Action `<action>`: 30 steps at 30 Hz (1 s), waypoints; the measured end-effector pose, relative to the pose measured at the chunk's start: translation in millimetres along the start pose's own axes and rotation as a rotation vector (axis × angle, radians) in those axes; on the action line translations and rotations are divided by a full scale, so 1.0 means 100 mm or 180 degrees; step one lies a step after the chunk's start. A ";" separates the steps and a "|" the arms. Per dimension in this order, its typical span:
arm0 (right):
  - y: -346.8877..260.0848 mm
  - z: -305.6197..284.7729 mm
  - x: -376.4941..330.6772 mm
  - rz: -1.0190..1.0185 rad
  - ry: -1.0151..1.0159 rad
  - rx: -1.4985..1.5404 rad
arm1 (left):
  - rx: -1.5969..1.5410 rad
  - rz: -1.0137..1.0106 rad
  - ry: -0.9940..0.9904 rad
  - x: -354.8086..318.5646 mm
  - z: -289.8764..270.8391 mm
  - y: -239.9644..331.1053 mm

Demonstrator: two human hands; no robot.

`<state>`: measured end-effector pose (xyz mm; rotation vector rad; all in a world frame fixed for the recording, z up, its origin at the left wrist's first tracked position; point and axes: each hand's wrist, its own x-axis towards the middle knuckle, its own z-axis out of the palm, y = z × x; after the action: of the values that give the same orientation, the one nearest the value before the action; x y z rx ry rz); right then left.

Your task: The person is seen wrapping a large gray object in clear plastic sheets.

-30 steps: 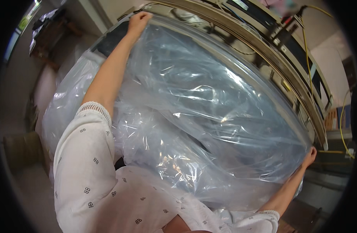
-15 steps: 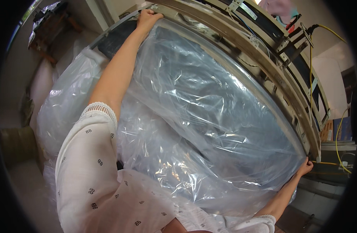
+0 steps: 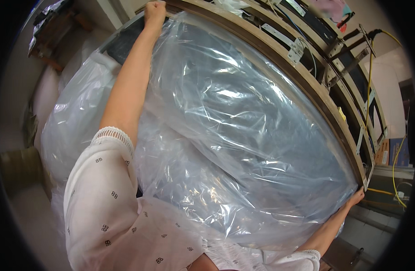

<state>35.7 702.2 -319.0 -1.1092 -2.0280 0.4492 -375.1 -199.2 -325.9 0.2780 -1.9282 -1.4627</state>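
Clear plastic film [image 3: 261, 131] is spread in front of me, glossy and wrinkled, over a dark surface. Its far edge runs along a long wooden beam [image 3: 302, 88] of a machine frame. At the film's far left corner, my left hand [image 3: 155, 14] is closed in a fist beside the beam's end; the fingertips are turned out of sight. My right hand [image 3: 355, 197] is closed on the film's right corner, just below the beam's lower right end. Both arms are stretched wide apart, and loose film hangs toward my body.
Behind the beam is the machine's upper framework with metal brackets [image 3: 297, 49], a spring [image 3: 354, 61] and wires. A yellow cable [image 3: 369, 86] hangs at the right. Boxes [image 3: 399, 151] stand on a shelf there. More film [image 3: 76, 113] bulges at the left, near an olive-coloured cushion-like block [image 3: 22, 174].
The wooden beam has come down against the film's far edge, covering the gap seen before. My left hand has shifted slightly up and left and curled into a fist; my right hand has dropped slightly.
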 end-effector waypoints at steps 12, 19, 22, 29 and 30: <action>-0.34 -0.55 -0.70 -0.0762 -0.1619 0.0759 | -0.0861 0.0273 -0.1026 -0.55 -0.60 0.95; 0.75 -1.28 -0.51 -0.0503 -0.1538 -0.0220 | -0.0792 -0.0355 -0.1757 -1.36 -1.19 1.23; 0.68 -1.29 -0.57 -0.0571 -0.1314 -0.0793 | -0.0745 -0.0137 -0.1435 -1.60 -1.38 1.25; 0.28 -1.24 -0.73 -0.0159 -0.1243 -0.1468 | -0.1159 -0.0253 -0.1234 -1.79 -1.80 1.39; 0.31 -1.26 -0.72 -0.0163 -0.1226 -0.1482 | -0.1178 -0.0264 -0.1237 -1.76 -1.84 1.38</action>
<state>172.9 652.6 -289.5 -1.3142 -2.5814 0.1713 -97.1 -195.4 -245.8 -0.1060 -1.8989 -2.0081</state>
